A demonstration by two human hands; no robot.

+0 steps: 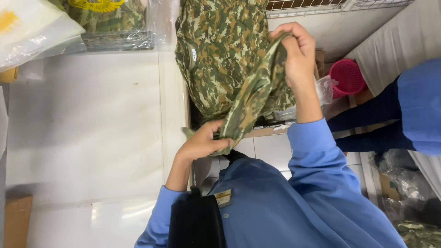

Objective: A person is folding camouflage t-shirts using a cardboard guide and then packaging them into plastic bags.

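White worktable (92, 128) fills the left side, w/ bagged camo garments (110, 23) at its far edge. Both hands hold a folded camo garment (252, 92) above a stack of camo clothing (216, 50): right hand (298, 53) pinches its upper end, left hand (204, 142) grips the lower end, near the blue shirt (285, 202). Pink basket (347, 76) sits at right.

Gripping between the fingers (294, 39) a garment (255, 92) in green, tan and brown camouflage. Lying just beyond the fingertips, a shirt (216, 50) repeating that mottled pattern. Showing below the fingers, sleeves (317, 156) in plain blue. Sitting off beside the fingers, a basket (347, 77) in bright pink; spreading opposite, a white table (87, 128).
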